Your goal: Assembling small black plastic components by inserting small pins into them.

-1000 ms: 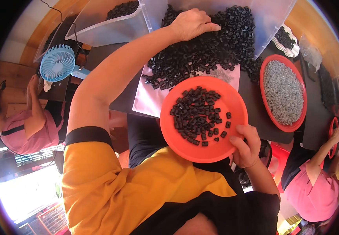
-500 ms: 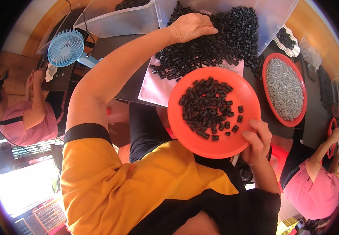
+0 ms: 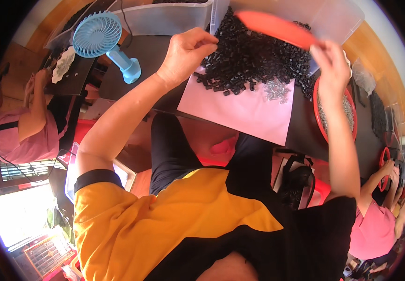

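My right hand point(image 3: 332, 70) grips the rim of a round orange-red plate point(image 3: 275, 29), which is tipped steeply over the pile and blurred by motion. Below it, a heap of small black plastic parts point(image 3: 240, 63) spreads from a clear plastic bin point(image 3: 340, 21) onto a pink sheet point(image 3: 244, 112). At the heap's left edge my left hand point(image 3: 186, 54) is raised with its fingers curled and thumb drawn in; whatever may be between the fingertips is hidden. A small scatter of metal screws point(image 3: 276, 90) lies on the sheet beside the black parts.
Behind my right forearm, a red dish point(image 3: 317, 112) full of screws stands on the dark table point(image 3: 301, 124). A blue handheld fan point(image 3: 100, 37) stands at the left, near another clear bin point(image 3: 165, 19). Co-workers in pink sit at the far left point(image 3: 22, 136) and right point(image 3: 375, 229).
My right hand has lifted the plate away from my chest and tipped it over the heap; the black parts no longer show on it. My left hand has drawn back leftward from the heap.
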`<state>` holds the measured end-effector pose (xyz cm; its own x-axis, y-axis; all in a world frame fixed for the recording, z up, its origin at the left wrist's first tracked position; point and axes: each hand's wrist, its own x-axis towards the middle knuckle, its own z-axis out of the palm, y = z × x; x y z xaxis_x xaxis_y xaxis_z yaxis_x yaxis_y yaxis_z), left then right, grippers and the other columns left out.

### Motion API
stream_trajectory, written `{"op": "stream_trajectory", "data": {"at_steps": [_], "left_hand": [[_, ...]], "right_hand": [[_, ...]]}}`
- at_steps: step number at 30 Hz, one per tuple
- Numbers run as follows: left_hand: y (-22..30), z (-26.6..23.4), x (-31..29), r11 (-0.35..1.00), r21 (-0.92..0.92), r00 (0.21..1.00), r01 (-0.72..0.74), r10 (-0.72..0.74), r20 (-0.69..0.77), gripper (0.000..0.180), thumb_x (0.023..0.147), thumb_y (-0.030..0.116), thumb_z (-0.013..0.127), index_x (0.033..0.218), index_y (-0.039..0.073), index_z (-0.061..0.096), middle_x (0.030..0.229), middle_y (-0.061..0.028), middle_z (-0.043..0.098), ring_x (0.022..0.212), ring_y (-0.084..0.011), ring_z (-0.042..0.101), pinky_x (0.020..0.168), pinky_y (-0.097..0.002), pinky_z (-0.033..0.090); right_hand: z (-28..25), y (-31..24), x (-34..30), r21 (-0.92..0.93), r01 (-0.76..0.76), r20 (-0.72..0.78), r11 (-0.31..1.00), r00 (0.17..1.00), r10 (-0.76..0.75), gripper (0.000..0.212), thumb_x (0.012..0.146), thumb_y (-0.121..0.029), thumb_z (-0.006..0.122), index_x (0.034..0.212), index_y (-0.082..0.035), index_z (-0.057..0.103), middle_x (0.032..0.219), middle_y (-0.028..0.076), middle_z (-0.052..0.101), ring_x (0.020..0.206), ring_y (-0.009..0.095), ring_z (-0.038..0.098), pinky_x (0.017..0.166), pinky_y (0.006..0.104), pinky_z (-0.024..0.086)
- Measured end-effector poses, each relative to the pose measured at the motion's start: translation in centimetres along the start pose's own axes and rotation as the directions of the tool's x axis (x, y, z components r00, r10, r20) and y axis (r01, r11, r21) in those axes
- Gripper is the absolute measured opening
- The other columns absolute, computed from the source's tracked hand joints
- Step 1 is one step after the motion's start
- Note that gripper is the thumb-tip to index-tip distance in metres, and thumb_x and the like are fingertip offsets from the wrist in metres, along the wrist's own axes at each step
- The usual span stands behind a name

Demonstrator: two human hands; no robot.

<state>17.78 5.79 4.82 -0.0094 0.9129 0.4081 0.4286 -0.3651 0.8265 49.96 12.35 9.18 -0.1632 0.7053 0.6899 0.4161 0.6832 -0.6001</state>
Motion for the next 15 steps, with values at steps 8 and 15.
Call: {"op": "stream_trajectory", "data": {"at_steps": [8,15], "left_hand": [[-1.0,-3.0,-4.7,0.99,0.126,0.996,0.061,-0.068,0.056,0.019,0.085,0.004,0.071,0.104,0.0,0.07,0.091,-0.002,0.068,0.084,-0.0085,0.062,0.077,-0.0239,0.05],[-1.7,-3.3,-7.1,0.988,0.048,0.989,0.146,-0.146,-0.012,0.018,0.087,0.002,0.068,0.104,0.001,0.07,0.094,-0.002,0.07,0.085,-0.0098,0.064,0.076,-0.0238,0.052]], "right_hand": [[0.3,5.9,11.3,0.232,-0.408,-0.005,0.883,0.907,0.421,0.077,0.088,-0.023,0.076,0.142,0.015,0.037,0.105,0.014,0.067,0.069,0.013,0.068,0.062,0.0197,0.051],[-1.0,-1.2,3.2,0.303,-0.389,0.062,0.87,0.919,0.389,0.023,0.089,-0.018,0.071,0.105,-0.001,0.068,0.084,0.002,0.066,0.076,0.007,0.063,0.066,0.0226,0.045]]}}
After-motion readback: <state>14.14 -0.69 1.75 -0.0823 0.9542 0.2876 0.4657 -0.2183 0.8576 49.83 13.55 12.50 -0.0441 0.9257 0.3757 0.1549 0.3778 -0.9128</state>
